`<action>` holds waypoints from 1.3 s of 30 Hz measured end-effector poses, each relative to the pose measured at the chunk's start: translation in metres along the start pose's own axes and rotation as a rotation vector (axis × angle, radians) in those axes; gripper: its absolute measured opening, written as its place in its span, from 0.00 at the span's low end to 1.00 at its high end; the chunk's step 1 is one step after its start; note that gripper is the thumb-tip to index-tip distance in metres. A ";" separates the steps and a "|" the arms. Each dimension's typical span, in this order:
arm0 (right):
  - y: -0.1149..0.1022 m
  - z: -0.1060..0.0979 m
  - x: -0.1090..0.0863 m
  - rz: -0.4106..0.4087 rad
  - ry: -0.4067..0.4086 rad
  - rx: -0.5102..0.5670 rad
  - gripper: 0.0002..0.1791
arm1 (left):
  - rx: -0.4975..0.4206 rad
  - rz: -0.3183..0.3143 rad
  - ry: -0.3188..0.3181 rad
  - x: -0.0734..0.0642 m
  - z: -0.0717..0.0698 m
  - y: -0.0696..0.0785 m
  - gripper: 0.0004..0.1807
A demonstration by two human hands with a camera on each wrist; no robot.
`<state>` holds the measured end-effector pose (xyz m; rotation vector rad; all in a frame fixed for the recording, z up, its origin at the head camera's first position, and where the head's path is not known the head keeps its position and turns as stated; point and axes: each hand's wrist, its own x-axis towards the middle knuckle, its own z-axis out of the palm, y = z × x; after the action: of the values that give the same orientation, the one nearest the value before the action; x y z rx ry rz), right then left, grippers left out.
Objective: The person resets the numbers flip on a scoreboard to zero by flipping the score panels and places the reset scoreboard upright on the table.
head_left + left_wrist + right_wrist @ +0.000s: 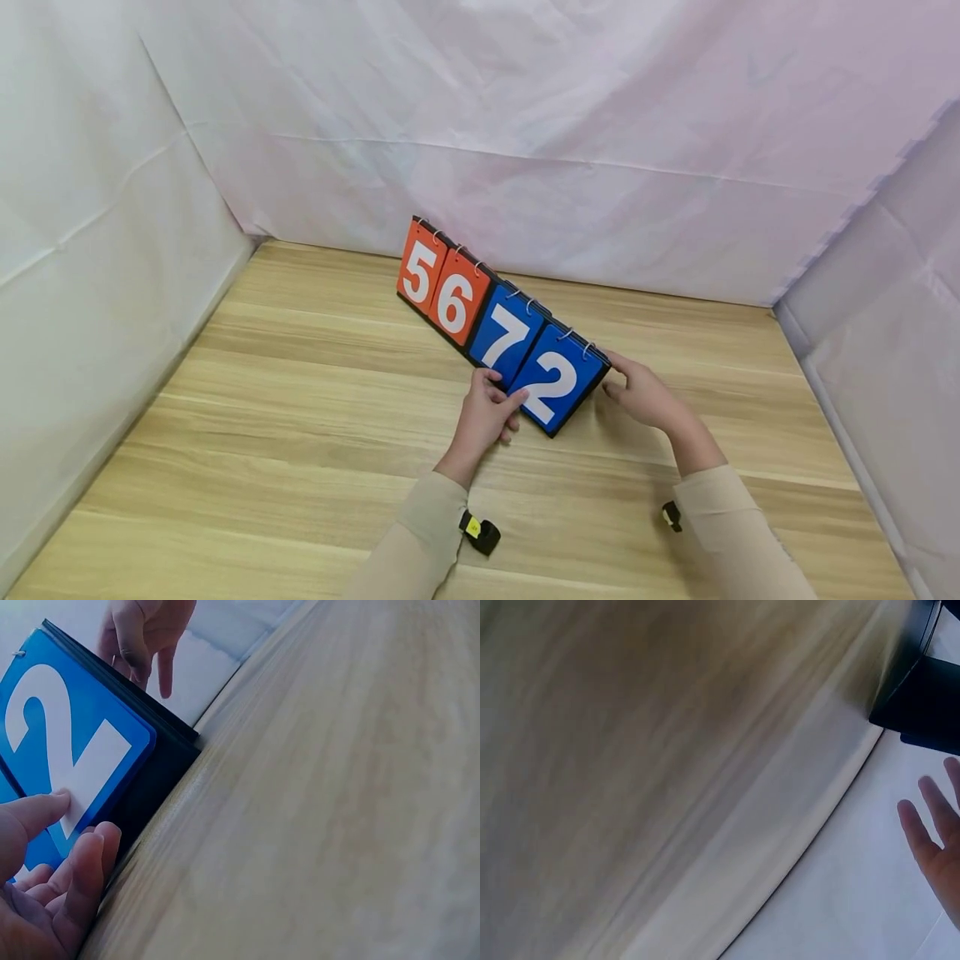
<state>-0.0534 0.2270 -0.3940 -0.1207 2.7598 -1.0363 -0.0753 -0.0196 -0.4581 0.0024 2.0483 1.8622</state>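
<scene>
A flip scoreboard (474, 342) stands tilted on the wooden table, its ringed number cards reading 5 and 6 in red, 7 and 2 in blue. My left hand (486, 414) is at the lower edge of the blue cards. Its thumb lies on the foot of the white 2 on the blue card (90, 712), and the other fingers curl by the bottom edge. At the scoreboard's right end is my right hand (647, 396), reaching toward the upper corner from behind. In the right wrist view, its fingers (936, 806) are extended and spread beside the dark stand (922, 697).
White cloth walls (570, 183) enclose the table (300, 433) at the back and both sides. Beige sleeves (431, 517) cover both forearms, and a black strap (480, 533) with a yellow tag hangs by the left wrist.
</scene>
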 end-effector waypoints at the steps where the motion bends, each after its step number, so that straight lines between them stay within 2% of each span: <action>1: 0.000 0.001 0.001 -0.007 -0.007 -0.003 0.26 | 0.001 0.000 -0.003 0.000 0.000 0.000 0.26; 7: -0.003 0.005 0.001 -0.044 0.025 -0.054 0.19 | 0.020 0.006 -0.019 0.001 0.001 -0.002 0.21; 12: -0.005 0.003 -0.001 -0.037 0.045 -0.083 0.17 | 0.030 0.001 -0.027 0.000 0.000 -0.001 0.19; 20: -0.002 -0.001 -0.006 -0.064 0.040 -0.048 0.12 | 0.012 -0.004 -0.033 -0.001 -0.001 0.001 0.16; 25: -0.001 -0.003 -0.006 -0.033 0.070 -0.021 0.14 | 0.005 0.003 -0.038 -0.001 -0.001 0.000 0.16; 27: 0.000 -0.004 -0.005 -0.007 0.091 0.039 0.17 | 0.002 0.007 -0.040 -0.001 -0.002 -0.001 0.16; 30: 0.000 -0.008 -0.002 0.069 0.089 0.220 0.29 | -0.003 0.011 -0.042 -0.001 -0.002 -0.001 0.16; 34: -0.003 -0.013 -0.002 0.230 0.058 0.426 0.46 | -0.008 0.009 -0.046 -0.002 -0.002 0.000 0.15; 36: -0.006 -0.015 -0.002 0.287 0.055 0.459 0.49 | -0.010 0.006 -0.048 -0.002 -0.002 0.000 0.15; 39: -0.010 -0.017 -0.003 0.279 0.064 0.514 0.44 | -0.009 0.006 -0.053 -0.002 -0.002 0.001 0.15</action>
<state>-0.0539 0.2308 -0.3746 0.3639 2.3697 -1.6325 -0.0739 -0.0224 -0.4563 0.0546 2.0066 1.8555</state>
